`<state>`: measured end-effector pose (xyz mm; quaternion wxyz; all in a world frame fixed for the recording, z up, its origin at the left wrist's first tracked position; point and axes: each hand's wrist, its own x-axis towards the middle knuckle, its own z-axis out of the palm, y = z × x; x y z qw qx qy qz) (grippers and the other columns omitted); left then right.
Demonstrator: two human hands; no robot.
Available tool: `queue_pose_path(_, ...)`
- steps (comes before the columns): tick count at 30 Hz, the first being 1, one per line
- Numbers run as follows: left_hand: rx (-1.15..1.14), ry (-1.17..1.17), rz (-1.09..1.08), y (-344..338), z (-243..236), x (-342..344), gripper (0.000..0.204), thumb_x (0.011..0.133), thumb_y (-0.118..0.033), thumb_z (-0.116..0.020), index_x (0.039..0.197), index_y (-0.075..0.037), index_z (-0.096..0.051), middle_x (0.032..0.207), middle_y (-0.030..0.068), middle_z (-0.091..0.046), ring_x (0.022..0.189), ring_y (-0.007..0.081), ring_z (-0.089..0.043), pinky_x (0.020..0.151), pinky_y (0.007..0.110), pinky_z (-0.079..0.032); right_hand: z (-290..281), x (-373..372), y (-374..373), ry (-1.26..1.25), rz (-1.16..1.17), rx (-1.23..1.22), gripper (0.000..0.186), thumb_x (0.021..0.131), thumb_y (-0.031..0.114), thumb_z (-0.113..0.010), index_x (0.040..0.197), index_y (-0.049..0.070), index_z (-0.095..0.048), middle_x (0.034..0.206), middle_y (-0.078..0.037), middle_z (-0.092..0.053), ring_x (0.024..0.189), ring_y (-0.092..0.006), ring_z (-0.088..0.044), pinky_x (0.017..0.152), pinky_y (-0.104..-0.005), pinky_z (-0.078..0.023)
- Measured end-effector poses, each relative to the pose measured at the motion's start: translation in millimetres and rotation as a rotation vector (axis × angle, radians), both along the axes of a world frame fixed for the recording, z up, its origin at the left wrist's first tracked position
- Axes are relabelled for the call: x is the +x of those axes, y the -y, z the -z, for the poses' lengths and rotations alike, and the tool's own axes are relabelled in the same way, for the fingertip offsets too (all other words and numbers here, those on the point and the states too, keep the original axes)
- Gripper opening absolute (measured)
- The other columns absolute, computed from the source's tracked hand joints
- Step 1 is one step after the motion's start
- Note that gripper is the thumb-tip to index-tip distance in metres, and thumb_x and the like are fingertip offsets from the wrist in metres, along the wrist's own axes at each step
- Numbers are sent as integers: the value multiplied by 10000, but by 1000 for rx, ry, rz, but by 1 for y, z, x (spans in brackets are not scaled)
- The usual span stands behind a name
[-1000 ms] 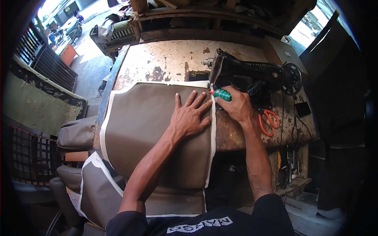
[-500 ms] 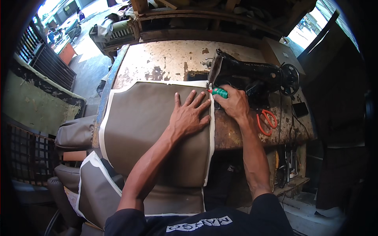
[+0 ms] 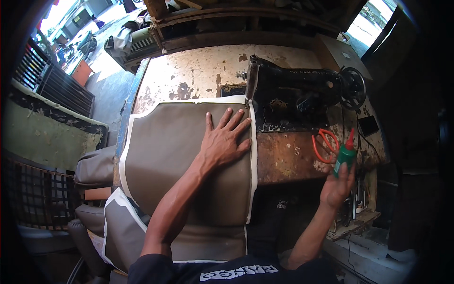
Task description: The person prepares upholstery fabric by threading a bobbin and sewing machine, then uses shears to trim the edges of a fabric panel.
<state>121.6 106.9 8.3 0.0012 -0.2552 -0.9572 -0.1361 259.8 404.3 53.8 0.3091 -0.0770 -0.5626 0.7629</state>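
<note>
Your left hand (image 3: 221,143) lies flat, fingers spread, apparently steadying the brown sheet (image 3: 175,146), which reaches the sewing machine (image 3: 288,87) and overhangs the near edge of the tabletop (image 3: 189,71). Your right hand (image 3: 336,188) has fingers clamped on the green bottle (image 3: 345,158) (tip up, presumably against drips) by the near right corner.

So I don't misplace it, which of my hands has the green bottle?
Your right hand holds the green bottle, its red nozzle upward; your left hand, without a bottle, lies spread on the brown sheet.
</note>
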Motion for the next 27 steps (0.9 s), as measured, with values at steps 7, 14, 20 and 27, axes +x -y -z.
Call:
queue_pose_path(7,-24,-4,-7,0,2,-10,657,989,-530,-540,1575,-260,-418,1691,33,-291,1581,314,-185,1211,728,-64,-12,19,-83,-146,468,34,507,1037,282,-614,1442,3,-494,1277,-102,-617,1099,-179,-575,967,-365,-439)
queue_pose_path(14,-14,-25,-5,-2,5,-29,649,991,-537,-534,1552,-224,-438,1684,54,-301,1578,315,-194,1200,745,-70,55,-30,-173,188,677,411,514,953,185,-733,1383,-30,-551,1285,-131,-614,1137,-213,-585,1001,-371,-450)
queue_pose_path(20,64,29,-9,-5,6,-46,705,972,-555,-582,1466,-63,-481,1679,86,-306,1581,319,-181,1200,743,-48,85,-58,-229,499,817,798,497,915,185,-771,1310,-43,-572,1235,-183,-669,1083,-240,-665,956,-354,-505)
queue_pose_path(27,40,0,-7,-5,7,-62,712,983,-561,-538,1460,-36,-479,1670,70,-319,1572,306,-211,1202,744,-76,83,-68,-219,470,659,814,515,934,179,-763,1329,-68,-543,1207,-182,-686,1102,-244,-670,961,-357,-498)
